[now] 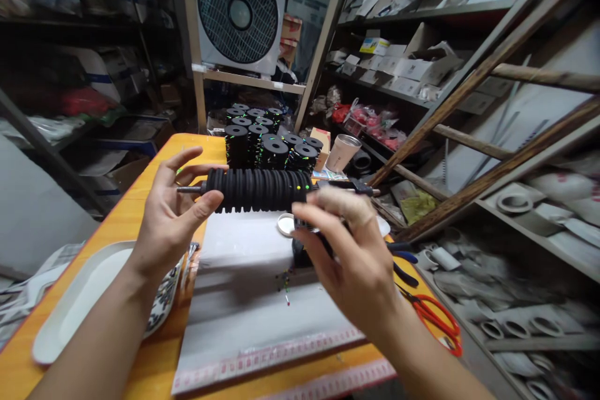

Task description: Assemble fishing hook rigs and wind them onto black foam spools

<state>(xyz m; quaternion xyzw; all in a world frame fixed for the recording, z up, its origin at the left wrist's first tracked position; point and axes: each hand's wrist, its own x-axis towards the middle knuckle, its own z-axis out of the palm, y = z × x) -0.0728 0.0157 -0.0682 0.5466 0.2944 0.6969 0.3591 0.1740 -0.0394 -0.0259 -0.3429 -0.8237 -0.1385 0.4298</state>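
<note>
A black ribbed roll (255, 189) lies level on a metal rod above the white board. My left hand (175, 209) is wrapped round its left end, thumb in front and fingers behind. Near its right end my right hand (344, 234) is bent, thumb and fingers close together; what they hold, if anything, is too small to make out. Yellow and green pin heads (302, 187) show on the roll just above my right fingertips. Below, loose coloured pins (287, 284) lie on the board (234, 325), near a small white lid (285, 225). A black stand is partly behind my right hand.
Several black rolls with coloured pins (274, 147) stand at the table's back, beside a metal can (343, 153). White trays (89, 300) lie at left. Red-handled scissors (435, 319) and dark pliers (404, 272) are at right. Shelves and a wooden ladder (450, 131) flank the right side.
</note>
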